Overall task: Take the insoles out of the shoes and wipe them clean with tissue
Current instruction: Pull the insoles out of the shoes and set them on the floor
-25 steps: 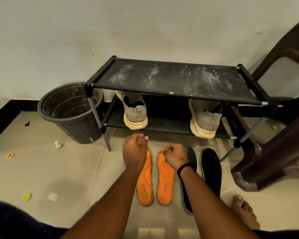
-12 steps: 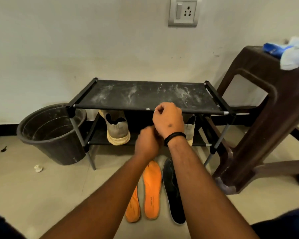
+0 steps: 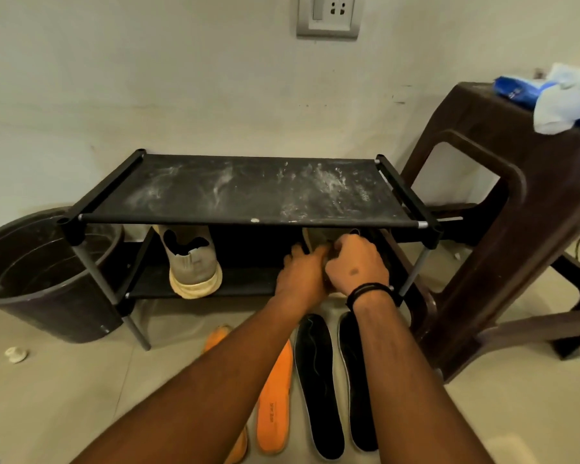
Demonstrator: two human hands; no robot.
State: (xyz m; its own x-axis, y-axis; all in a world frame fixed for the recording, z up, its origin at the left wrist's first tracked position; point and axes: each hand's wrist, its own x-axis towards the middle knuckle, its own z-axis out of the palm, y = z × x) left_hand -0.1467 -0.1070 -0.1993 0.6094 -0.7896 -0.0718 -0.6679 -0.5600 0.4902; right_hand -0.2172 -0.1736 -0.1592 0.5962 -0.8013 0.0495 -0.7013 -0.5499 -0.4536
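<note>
Insoles (image 3: 318,380) now floor-bound, both hands newly at right shoe (image 3: 322,237).

Both hands reach under the top shelf of a black shoe rack (image 3: 248,189) to the right-hand beige shoe (image 3: 318,236) on its lower shelf. The left hand (image 3: 303,272) rests against the shoe's heel; the right hand (image 3: 357,264), wristband on its wrist, curls at the shoe's opening, apparently gripping it, though the grasp is hidden. A second beige shoe (image 3: 193,262) stands on the same shelf, to the left. On the floor in front lie two orange insoles (image 3: 273,413) and two black insoles (image 3: 318,380), side by side. A dark bucket (image 3: 31,279) stands left of the rack; a brown stool (image 3: 516,229) on the right carries a blue tissue pack (image 3: 516,90).
</note>
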